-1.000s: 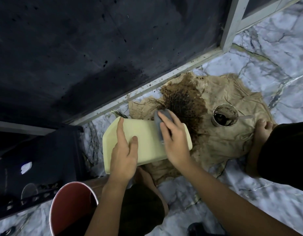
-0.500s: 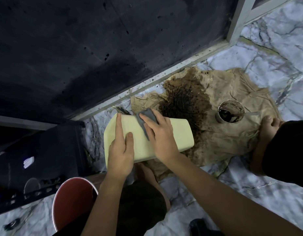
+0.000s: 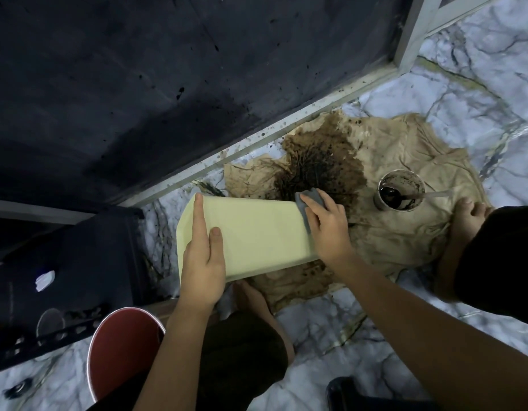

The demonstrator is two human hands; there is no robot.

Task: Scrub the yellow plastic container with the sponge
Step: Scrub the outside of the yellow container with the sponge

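The yellow plastic container (image 3: 257, 232) lies on its side above a stained cloth, its flat pale face turned up. My left hand (image 3: 202, 262) grips its left end, fingers spread over the top face and thumb on the surface. My right hand (image 3: 328, 226) presses a grey sponge (image 3: 308, 200) against the container's right end. Most of the sponge is hidden under my fingers.
A beige cloth (image 3: 405, 232) with a dark brown stain covers the marble floor (image 3: 345, 336). A cup (image 3: 400, 189) of dark liquid with a spoon stands on it. My feet rest on the cloth's edges. A red bucket (image 3: 120, 348) and a black rack (image 3: 64, 277) stand at left, a dark wall behind.
My right hand slid the sponge from the container's left-middle across to its right end. The left hand has kept its hold on the left end.
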